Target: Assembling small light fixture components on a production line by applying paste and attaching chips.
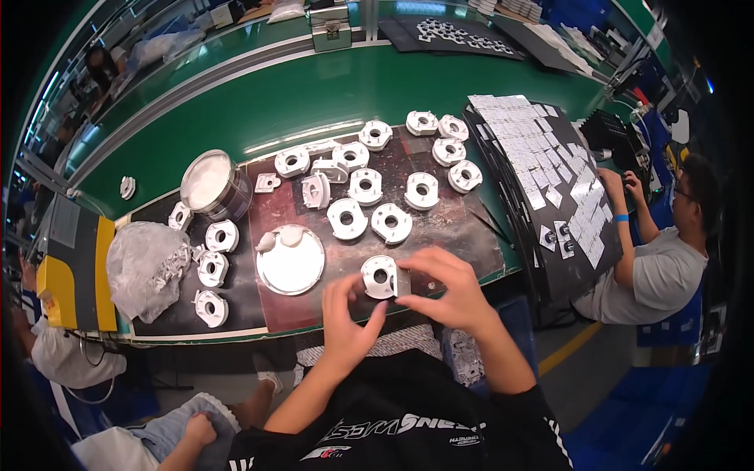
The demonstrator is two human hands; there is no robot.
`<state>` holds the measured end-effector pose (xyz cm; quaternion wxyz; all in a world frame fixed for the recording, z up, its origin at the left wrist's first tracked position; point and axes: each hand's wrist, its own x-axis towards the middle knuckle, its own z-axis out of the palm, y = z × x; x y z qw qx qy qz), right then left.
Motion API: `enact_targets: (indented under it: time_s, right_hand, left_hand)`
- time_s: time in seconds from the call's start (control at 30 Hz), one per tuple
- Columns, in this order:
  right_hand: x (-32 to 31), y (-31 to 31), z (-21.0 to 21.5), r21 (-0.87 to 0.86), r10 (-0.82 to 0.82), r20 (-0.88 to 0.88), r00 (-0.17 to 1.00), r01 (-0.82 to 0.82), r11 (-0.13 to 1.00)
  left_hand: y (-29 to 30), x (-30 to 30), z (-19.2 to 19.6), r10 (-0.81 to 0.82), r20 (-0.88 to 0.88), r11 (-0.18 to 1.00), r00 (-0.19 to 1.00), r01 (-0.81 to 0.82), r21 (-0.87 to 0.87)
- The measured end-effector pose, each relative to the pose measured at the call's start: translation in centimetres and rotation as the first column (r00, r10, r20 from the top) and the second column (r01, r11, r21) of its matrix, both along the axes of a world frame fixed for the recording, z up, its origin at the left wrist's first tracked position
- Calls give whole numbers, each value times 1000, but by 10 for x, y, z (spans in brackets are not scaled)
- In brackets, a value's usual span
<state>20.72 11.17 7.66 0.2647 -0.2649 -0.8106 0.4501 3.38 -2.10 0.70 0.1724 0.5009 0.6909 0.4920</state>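
Just in front of me, at the table's near edge, a white round plastic housing with a central hole sits between my two hands. My right hand is closed on its right side, thumb low and index finger high, where a flat greyish face shows. My left hand curves around the lower left edge, fingertips and thumb at the rim. Behind it stand several similar housings, the nearest ones a white housing and another housing. To the left lies a round white lid with small white lumps on it.
A tub of white paste and a clear plastic bag of small parts stand left, near a yellow-black machine. Right, a stack of black boards bears white cards. A co-worker sits beyond it; another person's arm shows lower left.
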Motion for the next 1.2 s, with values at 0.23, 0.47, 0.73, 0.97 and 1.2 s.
enact_targets:
  time_s: [0.23,0.47,0.73,0.97,1.2]
  right_hand:
    - [-27,35,-12,380,234,234,944,-311,871]
    - [-17,37,0,52,87,10,996,-88,995]
    - [-11,-21,-76,-641,-477,-757,447,-366,675]
    - [-23,-25,-70,-542,-192,-680,708,-308,782]
    - [-17,-24,-50,-523,-278,-714,642,-226,822]
  left_hand:
    - [26,-15,-12,-113,-241,994,964,106,-40]
    - [25,-21,1,-187,-65,982,980,185,-37]
    - [36,-8,-13,-487,823,846,291,393,362]
    - [31,-18,19,-397,21,915,917,398,-65]
    - [35,-13,-20,-363,369,931,856,352,99]
